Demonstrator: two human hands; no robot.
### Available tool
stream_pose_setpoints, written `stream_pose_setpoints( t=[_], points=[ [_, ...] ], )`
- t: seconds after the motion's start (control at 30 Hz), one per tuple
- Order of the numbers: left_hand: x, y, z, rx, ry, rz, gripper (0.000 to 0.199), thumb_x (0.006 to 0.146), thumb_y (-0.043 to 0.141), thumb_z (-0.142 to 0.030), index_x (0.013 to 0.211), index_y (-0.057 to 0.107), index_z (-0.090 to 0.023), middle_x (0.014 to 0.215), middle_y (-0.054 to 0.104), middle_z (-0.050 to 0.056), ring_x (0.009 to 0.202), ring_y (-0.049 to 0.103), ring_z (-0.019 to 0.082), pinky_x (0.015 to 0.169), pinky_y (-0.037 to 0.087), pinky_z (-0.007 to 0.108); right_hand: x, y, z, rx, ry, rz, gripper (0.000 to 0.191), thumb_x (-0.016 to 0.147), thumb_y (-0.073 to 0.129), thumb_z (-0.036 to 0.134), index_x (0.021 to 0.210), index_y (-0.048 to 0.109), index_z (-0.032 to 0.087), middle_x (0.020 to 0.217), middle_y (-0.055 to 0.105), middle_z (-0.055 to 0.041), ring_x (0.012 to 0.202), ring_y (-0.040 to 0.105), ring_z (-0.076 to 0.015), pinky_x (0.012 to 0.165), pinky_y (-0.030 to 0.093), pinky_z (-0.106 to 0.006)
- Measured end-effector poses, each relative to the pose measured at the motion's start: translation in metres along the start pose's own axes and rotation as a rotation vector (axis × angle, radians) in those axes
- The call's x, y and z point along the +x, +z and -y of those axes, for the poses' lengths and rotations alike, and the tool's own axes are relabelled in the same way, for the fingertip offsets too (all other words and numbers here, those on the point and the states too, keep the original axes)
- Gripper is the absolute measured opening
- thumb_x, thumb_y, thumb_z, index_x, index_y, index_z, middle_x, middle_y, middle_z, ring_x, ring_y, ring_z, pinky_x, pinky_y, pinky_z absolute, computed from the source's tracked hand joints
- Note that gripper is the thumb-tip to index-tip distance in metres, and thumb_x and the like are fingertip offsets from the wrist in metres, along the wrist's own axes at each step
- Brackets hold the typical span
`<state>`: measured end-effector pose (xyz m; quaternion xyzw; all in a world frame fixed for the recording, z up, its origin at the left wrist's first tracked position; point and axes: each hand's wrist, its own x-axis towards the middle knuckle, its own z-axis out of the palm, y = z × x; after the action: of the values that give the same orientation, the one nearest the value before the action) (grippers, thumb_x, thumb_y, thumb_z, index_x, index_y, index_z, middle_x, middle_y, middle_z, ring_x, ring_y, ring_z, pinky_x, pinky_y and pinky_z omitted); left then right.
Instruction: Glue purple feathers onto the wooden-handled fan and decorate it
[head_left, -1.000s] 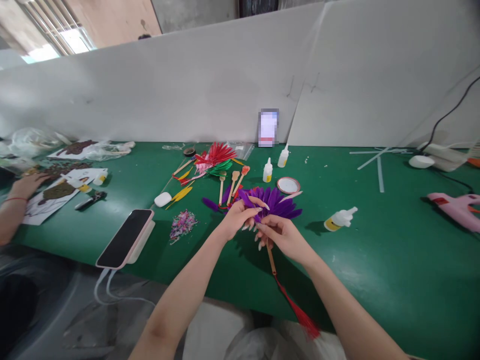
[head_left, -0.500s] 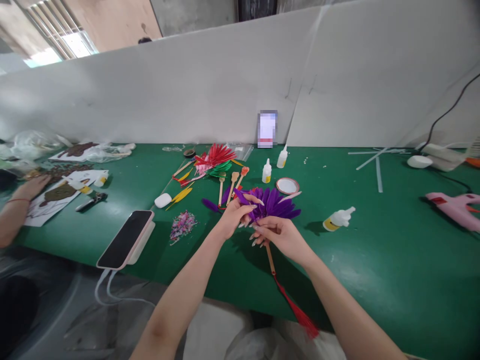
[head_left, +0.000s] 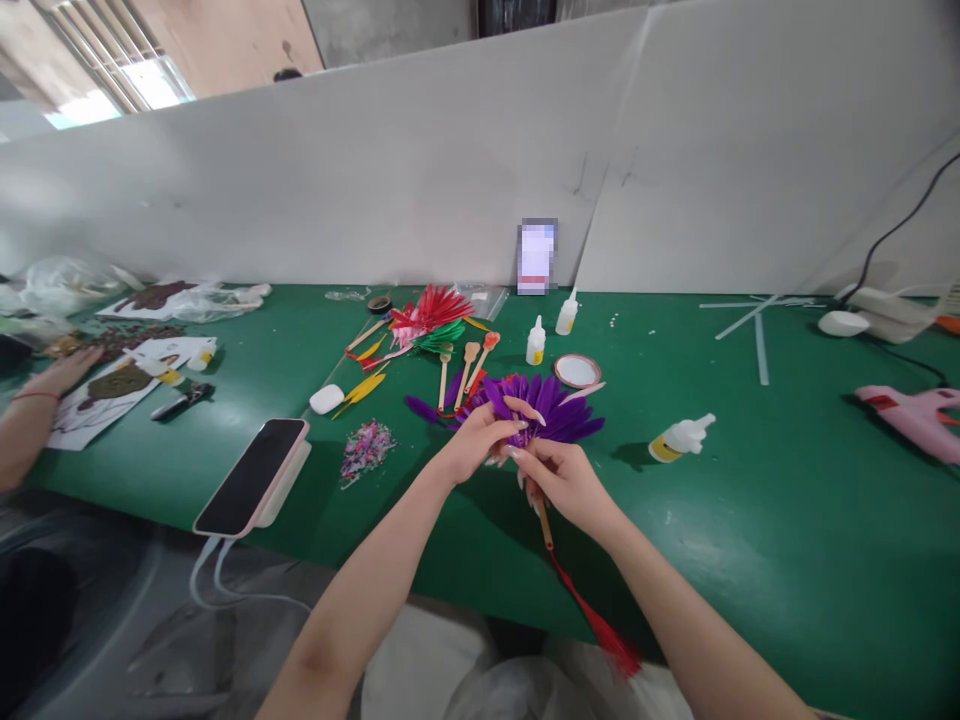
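A purple feather fan [head_left: 566,412] is held between my two hands over the green table. Its wooden handle [head_left: 544,522] points toward me, and a red tassel [head_left: 607,635] hangs from the handle's end past the table edge. My right hand [head_left: 559,480] is closed round the base of the fan, where feathers and handle meet. On the fan's left side my left hand [head_left: 486,438] pinches a purple feather [head_left: 495,397], fingertips close to those of the right hand. The fingers hide the feather's lower end.
Wooden fan handles [head_left: 471,368], yellow feathers [head_left: 361,388] and a red feather fan [head_left: 439,312] lie beyond my hands. A glue bottle [head_left: 675,440] stands right, near a pink glue gun [head_left: 911,418]. A phone [head_left: 251,480] lies left; farther left is another person's hand [head_left: 64,372].
My left hand has moved slightly right and down, bringing the purple feather closer to the fan's base. The right hand still grips the fan, nearly in place.
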<state>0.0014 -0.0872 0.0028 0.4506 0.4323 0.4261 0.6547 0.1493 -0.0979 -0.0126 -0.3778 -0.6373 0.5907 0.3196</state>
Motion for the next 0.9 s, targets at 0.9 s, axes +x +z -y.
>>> stream_pose_setpoints(
  t=[0.9],
  points=[
    [0.006,-0.003,0.005,-0.026,0.068,-0.083,0.022,0.071,0.061,-0.030,0.088,0.058,-0.015,0.039,0.038,-0.010,0.029,0.029,0.002,0.032,0.019,0.015,0.005,-0.009,-0.001,0.257,0.096,0.112,0.032,0.074,0.061,0.045,0.077,0.058,0.013,0.064,0.066,-0.0029,0.051,0.062,-0.0110,0.044,0.045,-0.019]
  ],
)
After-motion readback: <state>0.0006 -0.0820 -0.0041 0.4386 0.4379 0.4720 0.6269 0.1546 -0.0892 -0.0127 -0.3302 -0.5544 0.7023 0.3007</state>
